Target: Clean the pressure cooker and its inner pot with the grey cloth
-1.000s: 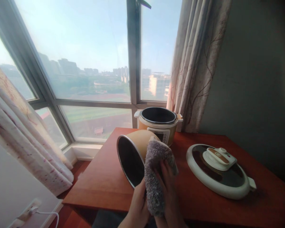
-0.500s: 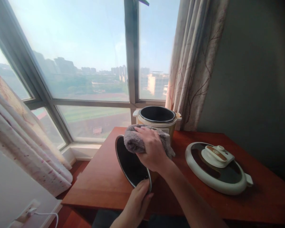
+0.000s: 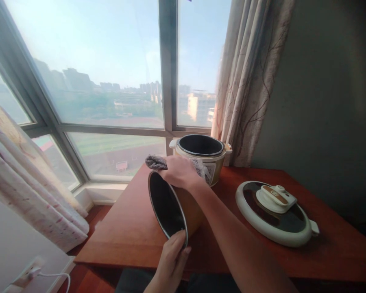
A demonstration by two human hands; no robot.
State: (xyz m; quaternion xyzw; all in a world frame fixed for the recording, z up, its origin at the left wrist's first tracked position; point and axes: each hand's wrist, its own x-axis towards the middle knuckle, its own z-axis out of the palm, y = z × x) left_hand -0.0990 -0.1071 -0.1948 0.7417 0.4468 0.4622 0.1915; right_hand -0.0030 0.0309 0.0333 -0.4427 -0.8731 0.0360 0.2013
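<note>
An inner pot [image 3: 167, 207], dark inside and golden brown outside, is tipped on its side with its mouth facing left. My left hand [image 3: 171, 254] is closed on the near part of its rim, thumb outside and fingers within. My right hand [image 3: 183, 171] grips a grey fluffy cloth [image 3: 156, 162] at the top of the pot's rim. Part of the cloth hangs out to the right behind my fingers. Behind it stands a cream and gold pressure cooker body [image 3: 215, 162], upright, with a dark opening. My hands hide some of its front.
The cooker's white round lid [image 3: 280, 211], with a dark centre and a knob, lies on the right of the reddish wooden table [image 3: 118, 244]. Windows and curtains [image 3: 247, 81] border the far side. A plugged-in white cable [image 3: 53, 275] is at lower left.
My right hand has moved the cloth left and slightly up, from over the pot's mouth to its upper rim. More of the pot's outer side shows. My left hand keeps its hold.
</note>
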